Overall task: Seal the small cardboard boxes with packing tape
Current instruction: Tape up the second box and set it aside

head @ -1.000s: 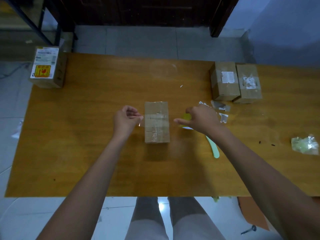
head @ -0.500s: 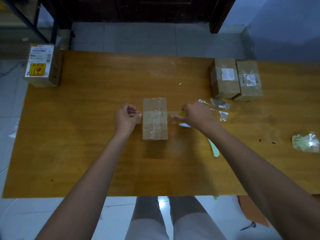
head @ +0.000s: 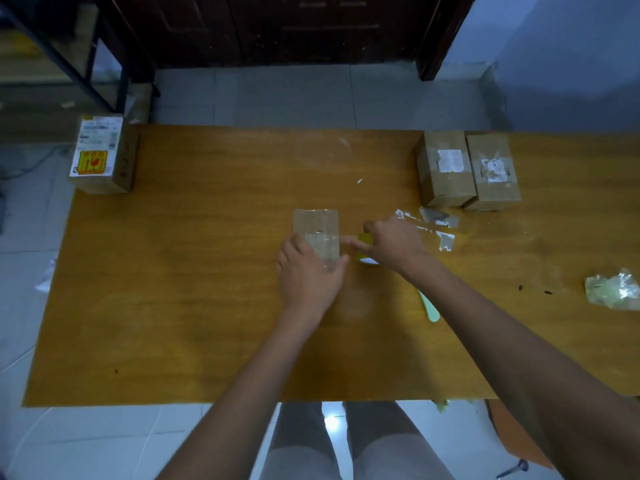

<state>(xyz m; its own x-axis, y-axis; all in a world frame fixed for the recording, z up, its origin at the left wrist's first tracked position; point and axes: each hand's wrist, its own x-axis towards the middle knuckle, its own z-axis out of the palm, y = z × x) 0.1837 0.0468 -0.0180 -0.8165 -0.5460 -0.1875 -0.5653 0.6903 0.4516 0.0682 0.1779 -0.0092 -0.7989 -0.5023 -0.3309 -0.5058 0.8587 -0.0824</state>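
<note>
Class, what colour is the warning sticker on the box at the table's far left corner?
Yellow with red print, on the box; head view.

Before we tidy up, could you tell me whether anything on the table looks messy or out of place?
Yes. Torn scraps of tape or label lie strewn on the table just in front of the two sealed boxes, and a crumpled wad of clear plastic sits near the right edge.

Small box (head: 316, 226) at the worktop (head: 194, 271) middle, tape roll (head: 364, 244) just right of it, two boxes (head: 465, 169) side by side touching at the far edge, labelled box (head: 100, 154) on the far left corner
</note>
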